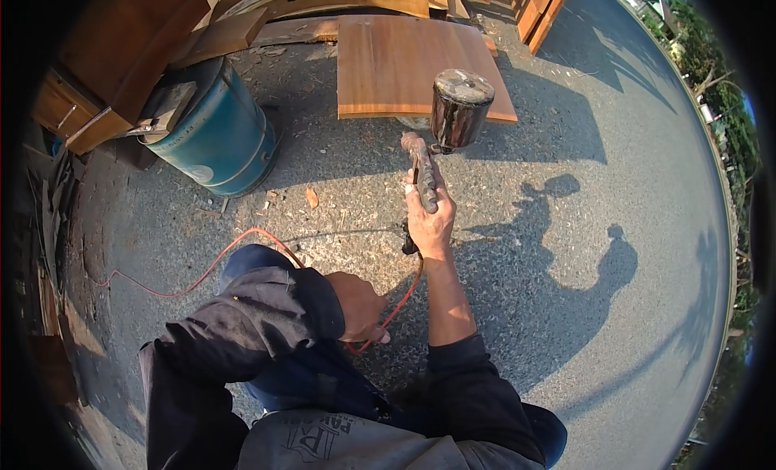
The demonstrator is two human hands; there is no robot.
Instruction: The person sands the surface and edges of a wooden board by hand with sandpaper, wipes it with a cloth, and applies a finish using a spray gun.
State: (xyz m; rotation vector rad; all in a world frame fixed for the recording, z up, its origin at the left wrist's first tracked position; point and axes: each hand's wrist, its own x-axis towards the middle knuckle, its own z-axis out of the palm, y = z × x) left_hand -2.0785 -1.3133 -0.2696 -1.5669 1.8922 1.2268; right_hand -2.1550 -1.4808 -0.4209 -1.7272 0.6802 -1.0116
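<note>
- Spray gun [423,175]: up front near centre of my view, held over the rough grey pavement [339,215], just short of the wooden panel's near edge
- Right hand [432,219]: fingers wrapped round the gun's handle, nozzle end pointing away from the body
- Metal cup [462,110]: sits on the gun's right side, streaked with dark stains, covering part of the panel's edge from where I look
- Left hand [358,307]: low, near the lap, fingers curled in beside the red hose [398,311]; I can't tell if they're closed on it
- Hose routing: in from the left, behind the left arm, looping by the left fingertips, then up to the base of the gun
- Wooden panel [416,62]: flat, grain visible, raised off the ground; I can't make out its support
- Blue drum [218,139]: left of the panel, wood scraps [171,110] on top
- Brown leaf [312,197]: on the pavement between drum and gun
</note>
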